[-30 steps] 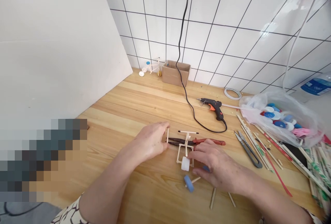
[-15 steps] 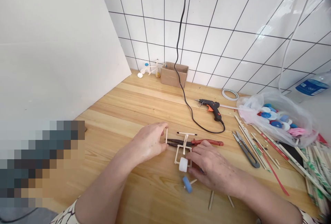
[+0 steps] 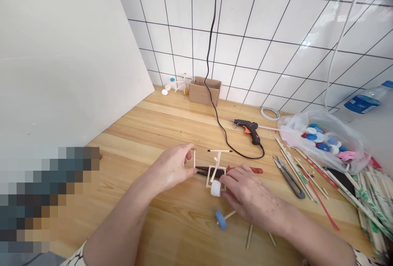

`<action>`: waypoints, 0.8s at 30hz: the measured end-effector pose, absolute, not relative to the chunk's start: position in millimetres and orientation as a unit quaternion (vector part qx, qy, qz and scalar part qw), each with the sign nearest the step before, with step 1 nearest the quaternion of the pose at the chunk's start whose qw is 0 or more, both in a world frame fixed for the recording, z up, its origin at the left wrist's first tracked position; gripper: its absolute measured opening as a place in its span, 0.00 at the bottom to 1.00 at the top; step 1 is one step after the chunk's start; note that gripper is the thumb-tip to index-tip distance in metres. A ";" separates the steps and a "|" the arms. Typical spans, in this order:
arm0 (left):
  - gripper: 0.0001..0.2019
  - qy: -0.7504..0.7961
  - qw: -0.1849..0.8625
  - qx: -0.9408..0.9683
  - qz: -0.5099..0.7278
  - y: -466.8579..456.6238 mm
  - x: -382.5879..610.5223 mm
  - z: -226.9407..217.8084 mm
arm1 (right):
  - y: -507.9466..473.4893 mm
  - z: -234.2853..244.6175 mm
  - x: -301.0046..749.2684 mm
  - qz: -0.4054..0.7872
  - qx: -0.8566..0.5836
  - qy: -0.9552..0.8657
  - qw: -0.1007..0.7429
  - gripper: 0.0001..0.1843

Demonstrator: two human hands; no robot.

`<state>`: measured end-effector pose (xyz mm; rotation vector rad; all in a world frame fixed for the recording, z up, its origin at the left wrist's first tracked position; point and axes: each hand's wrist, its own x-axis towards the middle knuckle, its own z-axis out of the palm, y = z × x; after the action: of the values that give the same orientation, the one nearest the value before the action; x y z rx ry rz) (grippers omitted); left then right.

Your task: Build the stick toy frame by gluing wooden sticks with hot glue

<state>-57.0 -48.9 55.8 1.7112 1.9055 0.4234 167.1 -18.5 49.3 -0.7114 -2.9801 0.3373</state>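
My left hand (image 3: 170, 167) pinches a short wooden stick (image 3: 194, 159) upright between thumb and forefinger. My right hand (image 3: 245, 192) grips a small frame of wooden sticks (image 3: 215, 167) that carries a white bottle cap (image 3: 215, 188) as a wheel. The frame is lifted and tilted just above red-handled pliers (image 3: 242, 170) lying on the wooden table (image 3: 159, 122). A blue cap on a stick (image 3: 221, 219) lies in front of my right hand.
A black glue gun (image 3: 250, 129) with its cord lies behind. Scissors (image 3: 290, 176), many chopsticks (image 3: 362, 200), a bag of bottle caps (image 3: 325, 141), a tape roll (image 3: 270, 113), a cardboard box (image 3: 204, 91), a small stick model (image 3: 175, 85) and a water bottle (image 3: 365, 101) surround the work area.
My right hand has raised and tilted the stick frame, and the white cap has come up with it. My left hand has shifted slightly, still pinching the short stick.
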 end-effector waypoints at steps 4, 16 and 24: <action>0.19 0.701 0.278 0.637 0.163 -48.8 -57.3 56.6 | -16.7 52.2 166.4 0.111 -0.232 -0.966 0.033 0.06; 0.23 0.706 0.306 0.598 0.224 -47.3 -70.1 51.6 | -13.6 57.6 163.4 0.092 -0.215 -0.971 0.057 0.07; 0.22 0.700 0.326 0.571 0.279 -47.2 -81.2 50.4 | -8.9 62.3 161.3 0.105 -0.200 -0.970 0.095 0.08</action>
<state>-81.2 -47.2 50.4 1.4953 1.8350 0.7314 161.3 -8.9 62.3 -0.5915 -2.8744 0.3109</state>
